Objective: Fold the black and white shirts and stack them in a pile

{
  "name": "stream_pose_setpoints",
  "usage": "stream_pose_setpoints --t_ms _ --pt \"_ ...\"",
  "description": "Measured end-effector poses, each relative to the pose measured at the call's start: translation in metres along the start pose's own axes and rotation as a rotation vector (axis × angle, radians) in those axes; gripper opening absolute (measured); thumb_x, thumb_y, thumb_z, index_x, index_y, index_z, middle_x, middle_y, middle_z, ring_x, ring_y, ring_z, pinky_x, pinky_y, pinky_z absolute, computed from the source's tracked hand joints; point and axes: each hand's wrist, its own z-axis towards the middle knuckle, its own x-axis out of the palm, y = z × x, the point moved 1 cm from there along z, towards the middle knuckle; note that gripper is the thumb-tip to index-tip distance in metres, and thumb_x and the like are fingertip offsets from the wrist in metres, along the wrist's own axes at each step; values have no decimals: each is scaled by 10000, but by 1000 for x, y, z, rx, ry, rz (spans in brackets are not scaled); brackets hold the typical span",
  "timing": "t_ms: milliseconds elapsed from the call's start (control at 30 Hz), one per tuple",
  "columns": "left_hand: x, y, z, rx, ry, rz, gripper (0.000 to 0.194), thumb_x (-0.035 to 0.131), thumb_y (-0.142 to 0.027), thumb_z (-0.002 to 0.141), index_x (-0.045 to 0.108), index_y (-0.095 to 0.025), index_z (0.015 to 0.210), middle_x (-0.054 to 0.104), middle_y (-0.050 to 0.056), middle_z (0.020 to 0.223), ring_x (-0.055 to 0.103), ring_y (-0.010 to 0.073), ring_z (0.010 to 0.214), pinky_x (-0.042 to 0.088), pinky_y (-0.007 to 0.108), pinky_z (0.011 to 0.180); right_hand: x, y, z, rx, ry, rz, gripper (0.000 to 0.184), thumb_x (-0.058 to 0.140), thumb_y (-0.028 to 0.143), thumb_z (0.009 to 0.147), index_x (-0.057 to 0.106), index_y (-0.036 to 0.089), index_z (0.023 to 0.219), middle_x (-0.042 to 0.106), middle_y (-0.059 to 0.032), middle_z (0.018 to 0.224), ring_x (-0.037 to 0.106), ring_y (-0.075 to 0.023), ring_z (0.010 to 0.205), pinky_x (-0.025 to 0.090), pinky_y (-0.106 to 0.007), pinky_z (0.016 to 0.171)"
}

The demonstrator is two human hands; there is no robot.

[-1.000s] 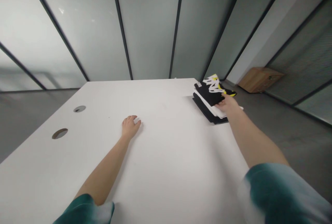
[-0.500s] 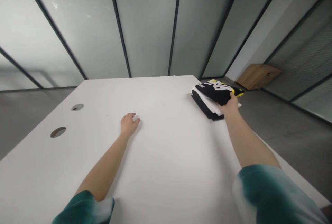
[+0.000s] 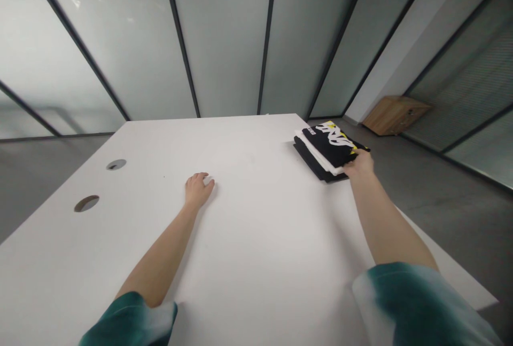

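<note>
My right hand (image 3: 360, 164) grips the near right edge of a folded black T-shirt (image 3: 331, 140) with white and yellow print. That shirt lies on top of a stack at the table's far right, over a folded white garment (image 3: 318, 152) and a folded black garment (image 3: 310, 163). Some of the right fingertips are hidden by the cloth. On the white table (image 3: 256, 228), left of the stack, my left hand (image 3: 197, 188) rests with curved fingers and the thumb apart, holding nothing that I can see.
Two round holes, a nearer one (image 3: 86, 203) and a farther one (image 3: 116, 164), pierce the tabletop on the left. Beyond the table's right edge, a wooden cabinet (image 3: 396, 115) stands on the grey floor. Frosted glass panels (image 3: 228, 41) rise behind the table.
My right hand has lowered the printed black T-shirt flatter onto the stack and shifted slightly to the right. My left hand stays in nearly the same place.
</note>
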Motion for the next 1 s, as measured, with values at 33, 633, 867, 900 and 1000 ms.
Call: stream_pose_setpoints --t_ms 33,633,867,900,1000 --pt "0 0 0 0 4 -1 365 513 -368 864 642 -203 1162 677 112 1206 589 287 1175 427 428 1044 -3 4 -3 -6 -78 -41 195 477 30 750 538 205 811 631 9 757 662 -142 721 595 -290 706" --pt "-6 -16 -13 61 -96 93 347 557 -321 857 613 -194 1176 600 133 1299 507 302 1250 410 441 1054 7 -149 -116 -1074 893 -1070 442 479 242 810 577 133 1227 608 -187 1212 509 -319 1182 362 -515 1060" --pt "-7 -16 -15 162 -113 102 414 543 -304 874 556 -173 1267 599 134 1249 565 271 1160 458 394 1005 -2 -161 -97 -1176 884 -1301 503 433 289 885 519 76 1333 572 -227 1304 496 -334 1221 398 -504 1033" --pt "-7 -18 -16 167 -97 113 418 537 -308 879 554 -173 1275 599 135 1240 572 268 1146 466 393 995 -2 -161 -97 -1174 893 -1320 512 430 298 891 512 76 1345 567 -227 1319 491 -338 1235 394 -509 1038" --pt "-9 -24 -20 194 -39 171 430 522 -343 898 565 -172 1290 598 137 1257 567 271 1159 463 395 1001 -1 -162 -103 -1161 945 -1404 548 416 353 918 487 86 1391 526 -217 1398 440 -345 1313 365 -517 1072"
